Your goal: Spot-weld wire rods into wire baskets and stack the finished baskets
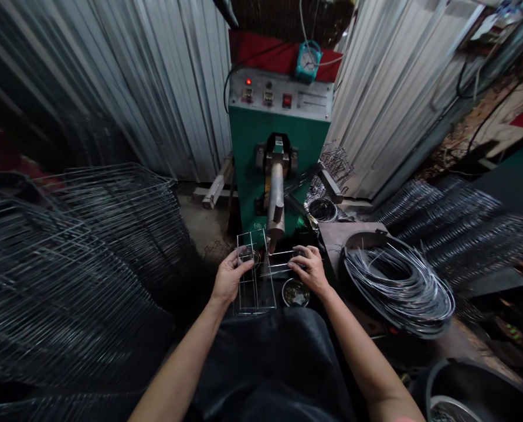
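Wire frame (pixel 256 293) under welder tip (pixel 275 231): L hand (pixel 230 276) & R hand (pixel 311 271) grips closed on it.

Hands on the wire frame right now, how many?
2. The left hand grips the wire frame at its left side; the right hand lies on its right part, in front of the green machine. No other hands are visible.

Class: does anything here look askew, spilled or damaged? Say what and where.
Nothing looks spilled or damaged. The wire rack stacks on the left lie fanned, not squared, and loose ends spring from the wire coil on the right. The left hand holds the wire frame.
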Tool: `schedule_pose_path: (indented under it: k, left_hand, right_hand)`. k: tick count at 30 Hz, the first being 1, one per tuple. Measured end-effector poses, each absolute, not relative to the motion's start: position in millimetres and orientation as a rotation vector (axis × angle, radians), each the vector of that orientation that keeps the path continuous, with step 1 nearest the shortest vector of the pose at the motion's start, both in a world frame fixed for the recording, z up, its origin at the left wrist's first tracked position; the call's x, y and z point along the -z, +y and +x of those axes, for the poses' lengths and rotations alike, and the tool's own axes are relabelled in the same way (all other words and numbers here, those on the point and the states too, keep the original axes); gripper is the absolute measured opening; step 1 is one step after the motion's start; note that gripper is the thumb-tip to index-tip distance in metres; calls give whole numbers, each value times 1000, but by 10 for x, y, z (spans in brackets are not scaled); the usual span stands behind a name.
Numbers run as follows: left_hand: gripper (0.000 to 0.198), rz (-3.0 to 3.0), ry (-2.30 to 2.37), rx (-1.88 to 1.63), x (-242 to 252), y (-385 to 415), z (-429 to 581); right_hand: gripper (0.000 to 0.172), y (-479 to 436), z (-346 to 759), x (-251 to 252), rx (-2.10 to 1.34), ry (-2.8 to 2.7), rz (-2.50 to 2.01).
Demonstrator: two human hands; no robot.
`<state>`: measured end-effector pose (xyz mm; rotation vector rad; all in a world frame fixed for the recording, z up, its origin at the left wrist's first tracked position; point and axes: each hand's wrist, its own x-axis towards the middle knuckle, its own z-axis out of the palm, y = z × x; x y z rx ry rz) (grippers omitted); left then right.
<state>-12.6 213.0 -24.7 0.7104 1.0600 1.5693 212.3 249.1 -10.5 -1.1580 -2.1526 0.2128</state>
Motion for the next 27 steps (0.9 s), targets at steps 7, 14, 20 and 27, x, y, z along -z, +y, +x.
schedule_pose_path:
  k: [7,14,20,27]
  left_hand:
    - [52,736,1063,-1597,257,2055,-118]
    - [50,703,1049,-1595,328,2151,-125]
    - [57,697,1032,-1556,322,2288,-99]
    - [56,710,1013,-1564,357,2379,-126]
  right_hand:
    - [13,2484,2135,98,-242,-2195,-1097]
    - [13,2518,2132,133,-257,-2188,-1109]
    - [13,2665,2170,115,-238,-2188,-1092]
    - [14,2775,2189,137,-258,-2199,-1079]
